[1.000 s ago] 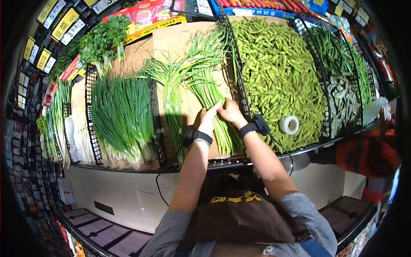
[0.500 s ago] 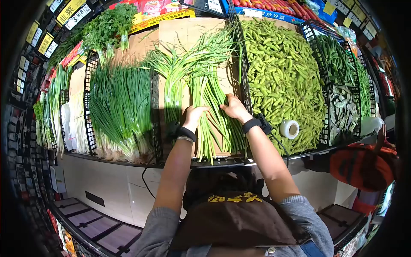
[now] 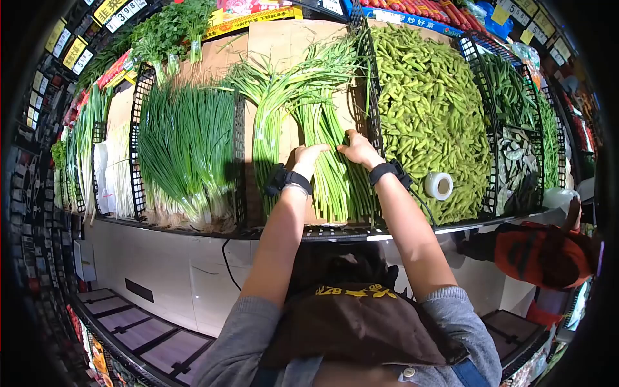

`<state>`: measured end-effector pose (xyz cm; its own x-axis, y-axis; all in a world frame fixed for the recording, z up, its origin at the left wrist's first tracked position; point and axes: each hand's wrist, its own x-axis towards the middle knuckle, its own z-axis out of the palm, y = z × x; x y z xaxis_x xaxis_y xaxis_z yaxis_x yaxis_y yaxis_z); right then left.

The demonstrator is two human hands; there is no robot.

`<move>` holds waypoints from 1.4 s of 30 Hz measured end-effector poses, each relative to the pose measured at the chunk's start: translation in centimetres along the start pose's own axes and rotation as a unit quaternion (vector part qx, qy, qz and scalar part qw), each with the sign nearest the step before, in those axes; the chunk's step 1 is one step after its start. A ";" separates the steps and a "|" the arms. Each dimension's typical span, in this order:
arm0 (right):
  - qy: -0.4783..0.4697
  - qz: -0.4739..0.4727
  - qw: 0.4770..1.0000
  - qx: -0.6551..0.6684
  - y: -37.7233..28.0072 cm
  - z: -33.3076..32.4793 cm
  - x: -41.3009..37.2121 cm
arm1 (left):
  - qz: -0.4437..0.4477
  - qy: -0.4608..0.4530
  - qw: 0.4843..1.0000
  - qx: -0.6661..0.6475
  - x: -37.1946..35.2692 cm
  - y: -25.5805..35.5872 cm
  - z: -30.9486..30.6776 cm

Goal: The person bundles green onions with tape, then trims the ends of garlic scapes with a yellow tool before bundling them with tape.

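A thick bunch of long, light-green garlic scapes [image 3: 325, 184] lies on the cardboard-lined middle section, its stem ends near the front edge. My left hand [image 3: 308, 159] grips the bunch from the left, thumb across the stems and other fingers mostly hidden. On the opposite side my right hand [image 3: 360, 152] is closed round the stems, its thumb pointing toward the left one. To the left lies a smaller bundle of scapes [image 3: 267, 129], apart from my hands. The thin tips of both groups overlap at the back.
Black mesh dividers [image 3: 240, 142] flank this section. Green chives [image 3: 187, 135] fill the left section; soybean pods [image 3: 432, 109] fill the right, with a tape roll [image 3: 439, 186] on them. The shelf's front edge [image 3: 335, 233] runs before me. A person in orange [image 3: 545, 255] is at the right.
The stem ends have shifted back from the front edge and lie more evenly together. Both hands stay on the bunch. The view has shifted slightly.
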<state>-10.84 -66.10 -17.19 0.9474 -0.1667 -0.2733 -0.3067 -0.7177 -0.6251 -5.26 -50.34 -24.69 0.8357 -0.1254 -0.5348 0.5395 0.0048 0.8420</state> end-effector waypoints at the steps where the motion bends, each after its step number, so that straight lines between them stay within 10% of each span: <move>1: -0.005 0.004 1.000 0.019 -0.1 -0.1 -0.2 | 0.003 0.006 1.000 0.017 -0.7 0.6 0.0; 6: 0.089 -0.001 0.996 -0.019 -0.1 0.5 -1.2 | -0.028 -0.144 0.987 -0.071 -3.8 3.0 -1.4; 9: 0.288 -0.280 0.914 -0.049 -0.9 0.1 -2.4 | -0.022 -0.070 0.996 -0.041 -4.4 4.0 -1.2; 11: 0.177 -0.369 0.908 -0.087 -2.2 -0.3 -3.3 | -0.001 -0.121 0.993 -0.011 -5.3 5.0 -2.0; 14: 0.066 -0.593 0.747 -0.295 -1.7 1.7 -2.1 | 0.044 -0.133 0.989 0.054 -5.1 6.7 -3.1; 19: 0.067 -0.558 0.791 -0.241 1.3 3.2 0.9 | -0.033 -0.208 0.977 0.020 -10.1 16.8 -7.7; 23: 0.053 -0.518 0.813 -0.260 1.2 3.6 0.8 | 0.076 -0.295 0.950 -0.070 -24.8 27.1 -10.5; 26: 0.048 -0.470 0.833 -0.289 0.5 4.2 0.5 | 0.235 -0.209 0.940 0.132 -33.0 28.7 -12.1; 30: -0.064 -0.393 0.917 0.026 -5.6 4.3 -6.6 | 0.258 -0.104 0.859 0.429 -37.4 25.4 -12.9; 31: -0.276 -0.265 0.924 -0.016 -10.3 0.9 -13.8 | 0.316 -0.090 0.806 0.493 -37.4 23.0 -12.2; 32: -0.176 -0.475 0.848 0.156 -9.3 4.8 -16.8 | 0.487 -0.170 0.656 0.551 -36.6 21.0 -12.2; 33: -0.226 -0.554 0.782 0.178 -10.5 6.1 -21.5 | 0.437 -0.169 0.676 0.569 -36.0 18.2 -11.7; 34: -0.272 -0.623 0.706 0.197 -12.2 6.1 -26.5 | 0.521 -0.173 0.549 0.630 -34.5 14.9 -11.6; 35: -0.367 -0.579 0.710 0.161 -14.0 4.4 -31.2 | 0.476 -0.202 0.595 0.616 -34.1 12.1 -10.9; 36: -0.350 -0.603 0.687 0.207 -15.1 1.5 -33.9 | 0.462 -0.180 0.542 0.678 -34.0 8.8 -10.6; 39: 0.116 -0.409 0.897 0.126 -12.8 2.9 -37.9 | 0.432 -0.255 0.543 0.673 -37.2 1.9 -9.4; 42: 0.081 -0.257 0.917 0.295 -6.1 9.8 -38.9 | 0.605 -0.270 0.362 0.656 -39.0 -2.3 -9.3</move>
<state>-46.75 -48.60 -9.95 0.9673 -0.0426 0.2502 0.2325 -0.2464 -0.9409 -38.08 -36.26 -6.42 0.0443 -0.9961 0.0761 -0.9967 -0.0493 -0.0641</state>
